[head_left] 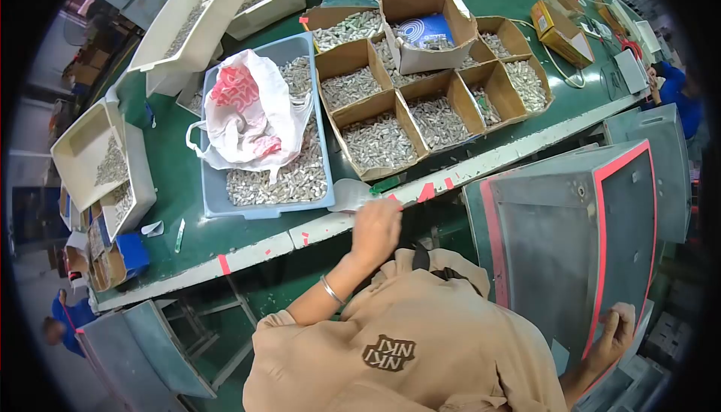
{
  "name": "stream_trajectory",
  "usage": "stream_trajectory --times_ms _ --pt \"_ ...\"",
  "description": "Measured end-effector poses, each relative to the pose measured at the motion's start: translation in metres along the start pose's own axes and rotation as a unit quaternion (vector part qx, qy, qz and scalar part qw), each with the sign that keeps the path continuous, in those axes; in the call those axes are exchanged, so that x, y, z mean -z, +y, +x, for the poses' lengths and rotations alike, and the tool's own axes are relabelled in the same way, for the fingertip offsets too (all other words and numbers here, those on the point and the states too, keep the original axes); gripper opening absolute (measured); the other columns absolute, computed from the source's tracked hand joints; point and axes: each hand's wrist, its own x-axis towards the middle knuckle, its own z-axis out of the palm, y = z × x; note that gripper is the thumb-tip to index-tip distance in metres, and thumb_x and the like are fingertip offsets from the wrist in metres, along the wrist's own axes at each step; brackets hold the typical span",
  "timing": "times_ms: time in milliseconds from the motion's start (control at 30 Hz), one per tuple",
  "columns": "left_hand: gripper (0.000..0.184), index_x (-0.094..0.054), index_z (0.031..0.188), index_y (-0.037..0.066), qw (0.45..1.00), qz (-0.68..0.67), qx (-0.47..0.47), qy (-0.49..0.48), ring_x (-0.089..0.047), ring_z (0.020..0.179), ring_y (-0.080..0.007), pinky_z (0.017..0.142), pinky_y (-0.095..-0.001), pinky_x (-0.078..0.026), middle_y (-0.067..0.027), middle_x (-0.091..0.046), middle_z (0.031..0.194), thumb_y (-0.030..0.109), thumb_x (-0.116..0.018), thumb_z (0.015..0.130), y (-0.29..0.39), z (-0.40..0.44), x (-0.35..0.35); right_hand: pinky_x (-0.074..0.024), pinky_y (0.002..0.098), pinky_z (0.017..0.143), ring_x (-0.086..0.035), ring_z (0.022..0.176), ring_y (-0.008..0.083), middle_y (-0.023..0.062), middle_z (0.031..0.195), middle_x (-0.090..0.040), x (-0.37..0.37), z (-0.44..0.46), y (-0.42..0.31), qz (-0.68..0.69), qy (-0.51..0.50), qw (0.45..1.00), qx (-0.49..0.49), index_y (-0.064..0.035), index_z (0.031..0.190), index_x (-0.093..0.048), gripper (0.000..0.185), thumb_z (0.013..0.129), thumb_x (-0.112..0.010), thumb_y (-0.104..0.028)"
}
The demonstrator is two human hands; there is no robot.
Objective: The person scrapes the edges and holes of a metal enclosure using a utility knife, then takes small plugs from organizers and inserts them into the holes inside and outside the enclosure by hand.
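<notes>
My left hand [378, 228] is closed over the table's front edge, a silver bracelet [330, 290] on its wrist. What it holds, if anything, is hidden. Just beyond its fingers lies a translucent plastic scoop [350, 195]; whether they touch cannot be told. A green object [387, 184] lies beside the scoop. Low on the right, my right hand [617, 328] has curled fingers beside a grey box [541, 217] edged in pink tape, with nothing visible in it. Ahead, a blue bin [324, 164] holds small silvery pieces [274, 188] and a white plastic bag [251, 115].
A divided cardboard box [451, 74] holds similar pieces, with a smaller carton [428, 6] on top. White bins [180, 21] stand at the back left, another [98, 149] at far left. A yellow box [559, 33] is at the back right. People [680, 96] work at both sides.
</notes>
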Motion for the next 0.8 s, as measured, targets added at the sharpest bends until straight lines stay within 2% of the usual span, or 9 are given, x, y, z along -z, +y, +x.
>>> stream_trajectory --times_ms 100,200,233,300,367,400,433,600,800 --pt "0.022 -0.053 0.091 0.003 0.987 0.135 0.088 -0.001 -0.051 0.075 -0.0275 0.068 -0.0380 -0.040 -0.0103 -0.052 0.086 0.011 -0.054 0.070 -0.028 0.003 -0.013 -0.0325 0.0254 0.058 -0.042 0.061 0.0147 0.0065 0.061 -0.047 -0.032 0.010 -0.020 0.032 -0.026 0.995 0.095 -0.0002 0.072 -0.051 0.007 0.076 -0.048 -0.005" --pt "0.021 -0.055 0.090 0.006 0.970 0.222 0.095 -0.018 -0.053 0.074 -0.0241 0.064 -0.0358 -0.043 -0.0082 -0.053 0.085 0.014 -0.052 0.071 -0.044 0.005 -0.035 -0.0359 0.0269 0.051 -0.046 0.055 0.0157 0.0069 0.059 -0.051 -0.065 0.014 -0.038 0.075 -0.080 0.985 0.130 -0.0007 0.069 -0.053 0.002 0.069 -0.051 -0.001" --pt "0.019 -0.057 0.089 0.010 0.960 0.265 0.093 -0.013 -0.054 0.073 -0.0212 0.059 -0.0333 -0.045 -0.0063 -0.053 0.084 0.016 -0.051 0.072 -0.050 0.003 -0.042 -0.0383 0.0274 0.051 -0.048 0.054 0.0173 0.0070 0.059 -0.053 -0.072 0.014 -0.037 0.077 -0.120 0.979 0.145 -0.0017 0.069 -0.055 0.002 0.067 -0.053 -0.001" --pt "0.017 -0.057 0.087 0.011 0.958 0.278 0.067 0.010 -0.054 0.073 -0.0220 0.058 -0.0327 -0.045 -0.0062 -0.053 0.082 0.015 -0.052 0.071 -0.052 0.002 -0.045 -0.0424 0.0281 0.052 -0.053 0.055 0.0206 0.0082 0.063 -0.057 -0.091 0.013 -0.041 0.044 -0.179 0.976 0.117 -0.0031 0.066 -0.056 0.002 0.068 -0.057 -0.004" --pt "0.021 -0.057 0.089 0.010 0.971 0.230 0.056 0.014 -0.054 0.078 -0.0240 0.063 -0.0346 -0.045 -0.0072 -0.053 0.085 0.015 -0.057 0.069 -0.053 0.001 -0.046 -0.0425 0.0272 0.051 -0.054 0.056 0.0196 0.0073 0.065 -0.058 -0.109 0.007 -0.033 0.061 -0.215 0.968 0.110 -0.0033 0.068 -0.057 0.004 0.068 -0.061 -0.004" --pt "0.024 -0.057 0.089 0.010 0.969 0.225 0.098 -0.024 -0.054 0.081 -0.0250 0.064 -0.0347 -0.045 -0.0076 -0.051 0.089 0.016 -0.062 0.067 -0.049 0.001 -0.043 -0.0421 0.0268 0.051 -0.054 0.057 0.0196 0.0065 0.067 -0.057 -0.116 0.001 -0.026 0.077 -0.241 0.963 0.095 -0.0030 0.069 -0.057 0.004 0.068 -0.061 -0.003" --pt "0.026 -0.055 0.089 0.011 0.969 0.222 0.098 -0.043 -0.053 0.081 -0.0260 0.065 -0.0347 -0.045 -0.0075 -0.050 0.091 0.019 -0.064 0.066 -0.051 0.000 -0.043 -0.0414 0.0272 0.050 -0.053 0.058 0.0202 0.0063 0.066 -0.056 -0.123 -0.003 -0.023 0.079 -0.262 0.959 0.077 -0.0030 0.070 -0.057 0.003 0.070 -0.060 -0.003" --pt "0.023 -0.052 0.088 0.011 0.974 0.199 0.092 -0.053 -0.052 0.079 -0.0271 0.063 -0.0360 -0.045 -0.0073 -0.049 0.089 0.019 -0.062 0.069 -0.049 0.002 -0.037 -0.0415 0.0291 0.051 -0.052 0.061 0.0208 0.0046 0.071 -0.054 -0.149 -0.033 -0.009 0.031 -0.335 0.941 -0.020 -0.0072 0.076 -0.056 0.008 0.075 -0.057 -0.015" --pt "0.011 -0.053 0.081 0.011 0.969 0.240 0.040 -0.037 -0.052 0.073 -0.0261 0.058 -0.0366 -0.044 -0.0072 -0.049 0.083 0.018 -0.056 0.074 -0.061 0.003 -0.044 -0.0430 0.0302 0.054 -0.053 0.063 0.0215 0.0051 0.072 -0.054 -0.162 -0.068 0.008 0.053 -0.337 0.940 -0.027 -0.0064 0.077 -0.056 0.010 0.076 -0.056 -0.016"
